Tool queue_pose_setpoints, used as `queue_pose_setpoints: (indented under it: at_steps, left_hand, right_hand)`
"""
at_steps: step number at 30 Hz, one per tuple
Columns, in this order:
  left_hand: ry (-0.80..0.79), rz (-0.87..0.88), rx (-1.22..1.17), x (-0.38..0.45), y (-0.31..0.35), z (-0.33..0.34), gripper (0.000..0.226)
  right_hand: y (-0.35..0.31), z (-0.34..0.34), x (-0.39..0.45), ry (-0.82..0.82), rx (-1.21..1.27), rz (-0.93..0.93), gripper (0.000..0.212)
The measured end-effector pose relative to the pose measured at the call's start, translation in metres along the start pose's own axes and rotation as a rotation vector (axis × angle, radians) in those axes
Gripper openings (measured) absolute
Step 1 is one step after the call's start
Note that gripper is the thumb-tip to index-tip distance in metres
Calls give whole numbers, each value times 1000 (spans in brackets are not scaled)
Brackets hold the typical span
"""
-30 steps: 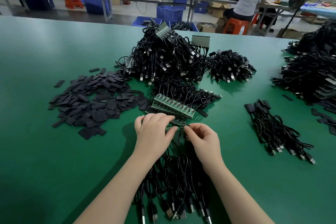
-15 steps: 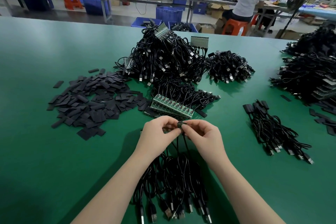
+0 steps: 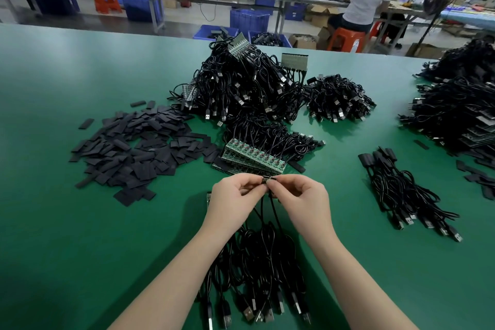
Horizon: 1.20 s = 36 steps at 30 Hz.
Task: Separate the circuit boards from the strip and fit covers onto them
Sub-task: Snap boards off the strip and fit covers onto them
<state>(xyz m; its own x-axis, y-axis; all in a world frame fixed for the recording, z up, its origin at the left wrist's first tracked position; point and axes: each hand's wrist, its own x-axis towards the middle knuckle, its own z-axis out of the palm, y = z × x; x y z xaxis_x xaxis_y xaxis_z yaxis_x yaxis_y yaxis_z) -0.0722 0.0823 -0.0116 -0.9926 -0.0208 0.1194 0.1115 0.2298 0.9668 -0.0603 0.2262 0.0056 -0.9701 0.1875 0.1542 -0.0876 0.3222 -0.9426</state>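
Left hand: just below the frame's centre, fingers curled, tips pinching one end of a small circuit board piece.
Right hand: just right of it, fingers curled the same way, pinching the other end; the two sets of fingertips nearly touch.
Board in hand: raised off the green desk, with black cables hanging from it to a bundle in the lower centre.
Strip stack: uncut board strips lie just above the hands, cables still attached behind them.
Covers: loose black sleeves heaped at centre left, well apart from the hands.
Finished-looking bundle: at the right, capped ends pointing up the frame.
Step, as I judge it: snapping one board free of its neighbour.
Risk, uneven bend: a pinch set away from the break line could crack the board body rather than the joint.
Risk, cable strain: the hanging leads may tug at their solder joints if the pieces are pulled apart instead of flexed.
Risk, tangling: the freed cable could snag in the bundle below and drag others along.
Risk, lost piece: so small a board could slip from the fingertips into the cables.
Unclear: whether the break has already happened; the fingers hide the joint.
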Motion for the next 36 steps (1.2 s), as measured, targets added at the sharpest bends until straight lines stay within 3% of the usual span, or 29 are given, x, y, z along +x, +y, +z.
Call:
queue_pose_setpoints:
  at_steps: [6, 14, 23, 28, 32, 36]
  left_hand:
    - [57, 3, 3, 0, -1, 3, 11]
    - [81, 14, 62, 1, -5, 4, 28]
    - [66, -17, 135, 2, -6, 4, 26]
    - [85, 55, 165, -5, 1, 7, 21]
    - [84, 108, 250, -6, 0, 6, 7]
    - [31, 108, 405, -4, -5, 6, 14]
  right_hand:
    - [-1, 5, -1, 38, -22, -27, 19]
    - [4, 19, -9, 133, -68, -65, 23]
    - [9, 27, -12, 187, -123, -79, 13]
    - [16, 22, -8, 203, -114, -48, 16]
    - [14, 3, -6, 361, -69, -32, 19]
    - [-8, -28, 1, 520, 25, -102, 18]
